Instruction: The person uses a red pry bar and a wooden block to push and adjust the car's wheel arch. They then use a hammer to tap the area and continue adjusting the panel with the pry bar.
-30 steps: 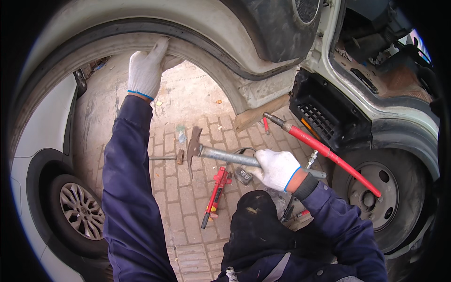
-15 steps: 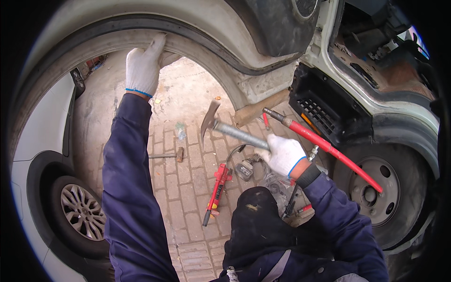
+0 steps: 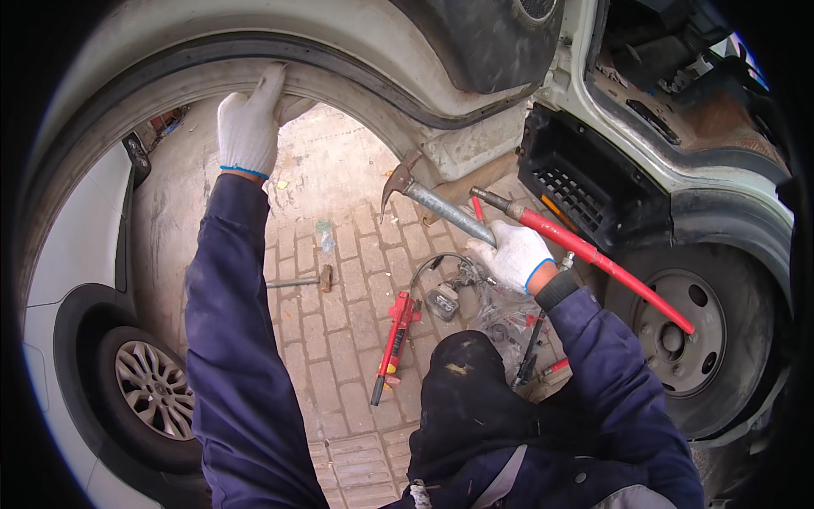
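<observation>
My left hand [image 3: 248, 131], in a white glove, grips the pale wheel-arch rim [image 3: 182, 83] below a dark strip [image 3: 212, 49], with a finger raised along its face. My right hand [image 3: 517, 254], also gloved, is closed round the grey metal handle [image 3: 449, 212] of a hammer. Its rusty, curved head [image 3: 400, 180] appears near the right lower end of the arch; whether it touches cannot be told. Just right of that hand a long red cylinder tool [image 3: 593, 263] slants from the sill toward a wheel [image 3: 708, 331].
On the paving lie a red hydraulic pump [image 3: 397, 335] with hose, a battery tool [image 3: 443, 299], plastic bags [image 3: 500, 318] and another hammer [image 3: 325, 280]. A white car [image 3: 68, 246] stands at left. A black step [image 3: 568, 195] is at right, below the open cab [image 3: 695, 127].
My right hand and the hammer have moved up and away from me, the head rising toward the arch's lower right end. My left hand has shifted slightly left in the view, still on the rim.
</observation>
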`<action>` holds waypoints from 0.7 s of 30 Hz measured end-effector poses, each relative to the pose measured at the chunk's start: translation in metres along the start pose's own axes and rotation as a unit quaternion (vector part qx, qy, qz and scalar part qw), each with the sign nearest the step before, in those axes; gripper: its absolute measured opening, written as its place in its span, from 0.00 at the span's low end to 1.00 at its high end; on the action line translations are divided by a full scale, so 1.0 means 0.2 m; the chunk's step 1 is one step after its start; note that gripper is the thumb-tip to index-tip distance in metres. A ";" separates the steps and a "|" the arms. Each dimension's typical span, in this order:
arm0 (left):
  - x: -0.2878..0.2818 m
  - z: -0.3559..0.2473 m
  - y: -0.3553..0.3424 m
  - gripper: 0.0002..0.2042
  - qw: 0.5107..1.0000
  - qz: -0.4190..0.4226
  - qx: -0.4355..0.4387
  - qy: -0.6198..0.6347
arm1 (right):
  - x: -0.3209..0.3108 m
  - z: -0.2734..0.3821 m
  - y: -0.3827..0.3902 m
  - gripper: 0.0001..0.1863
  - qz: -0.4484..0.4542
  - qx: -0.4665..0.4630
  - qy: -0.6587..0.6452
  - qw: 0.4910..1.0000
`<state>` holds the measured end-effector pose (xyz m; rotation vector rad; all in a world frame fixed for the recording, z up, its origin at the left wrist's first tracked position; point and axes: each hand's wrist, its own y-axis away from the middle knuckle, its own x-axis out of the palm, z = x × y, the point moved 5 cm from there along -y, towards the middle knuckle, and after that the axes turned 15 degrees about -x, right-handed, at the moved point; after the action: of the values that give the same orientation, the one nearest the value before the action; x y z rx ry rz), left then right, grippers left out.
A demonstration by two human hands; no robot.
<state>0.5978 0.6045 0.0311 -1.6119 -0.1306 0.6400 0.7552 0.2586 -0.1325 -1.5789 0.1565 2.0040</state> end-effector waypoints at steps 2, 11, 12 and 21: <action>-0.03 -0.01 -0.02 0.22 1.000 0.000 -0.027 0.000 | 0.12 0.01 0.01 0.30 0.067 0.003 -0.076 0.995; 0.05 0.07 -0.02 0.19 0.989 0.023 -0.060 0.136 | 0.09 0.21 0.15 0.25 0.140 -0.265 0.014 0.954; 0.07 0.09 -0.03 0.18 0.982 0.043 -0.100 0.157 | 0.04 0.10 0.08 0.26 0.164 -0.154 0.017 0.974; 0.02 0.02 0.00 0.20 1.000 -0.022 -0.018 0.013 | 0.20 0.26 0.24 0.30 0.116 -0.242 -0.092 0.959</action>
<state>0.5989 0.6095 0.0294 -1.6479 -0.1593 0.5857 0.6807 0.2558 -0.1660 -1.7066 -0.2551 2.5002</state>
